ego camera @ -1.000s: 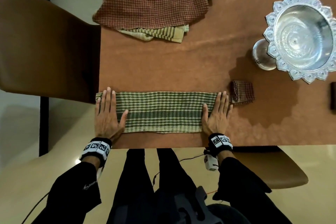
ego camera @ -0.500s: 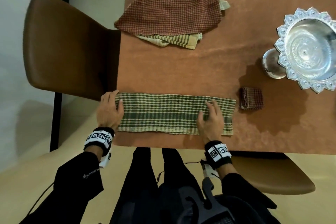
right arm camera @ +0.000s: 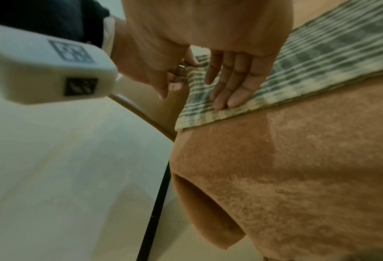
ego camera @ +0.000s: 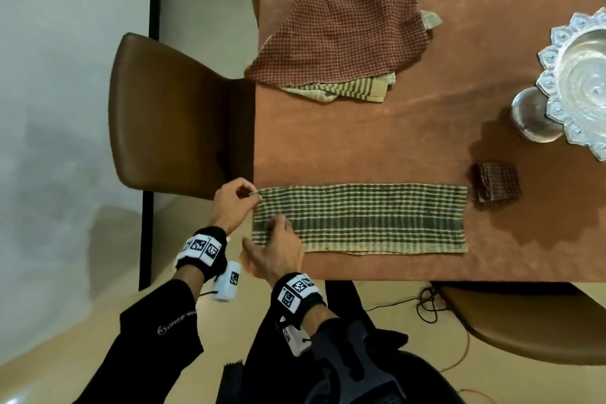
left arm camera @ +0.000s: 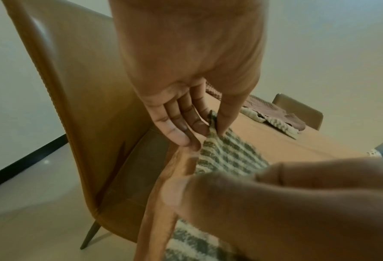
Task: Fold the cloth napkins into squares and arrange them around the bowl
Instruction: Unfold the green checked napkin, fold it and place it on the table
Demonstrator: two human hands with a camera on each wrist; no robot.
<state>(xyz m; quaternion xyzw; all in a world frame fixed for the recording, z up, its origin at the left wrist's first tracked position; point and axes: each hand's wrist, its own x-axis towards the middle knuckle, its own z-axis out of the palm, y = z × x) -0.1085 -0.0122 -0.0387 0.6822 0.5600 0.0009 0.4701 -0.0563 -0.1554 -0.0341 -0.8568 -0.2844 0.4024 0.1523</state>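
A green checked napkin [ego camera: 360, 218], folded into a long strip, lies along the near edge of the table [ego camera: 393, 147]. My left hand [ego camera: 254, 193] pinches its far left corner between thumb and forefinger, which the left wrist view shows clearly at the left hand [left arm camera: 210, 127]. My right hand [ego camera: 278, 233] lies beside it with straight fingers [right arm camera: 228, 98] resting on the strip's left end near the front edge. A small folded red checked napkin [ego camera: 495, 182] sits just past the strip's right end. The silver scalloped bowl [ego camera: 583, 82] stands at the far right.
A pile with an unfolded red checked napkin [ego camera: 337, 39] over a cream striped one [ego camera: 347, 90] lies at the table's far left. A brown chair [ego camera: 170, 115] stands against the left table edge, another chair [ego camera: 531, 321] at the near right. Cables [ego camera: 426, 305] trail on the floor.
My right hand has crossed from the strip's right end to its left end. My left hand went from lying flat on the cloth to pinching the far left corner.
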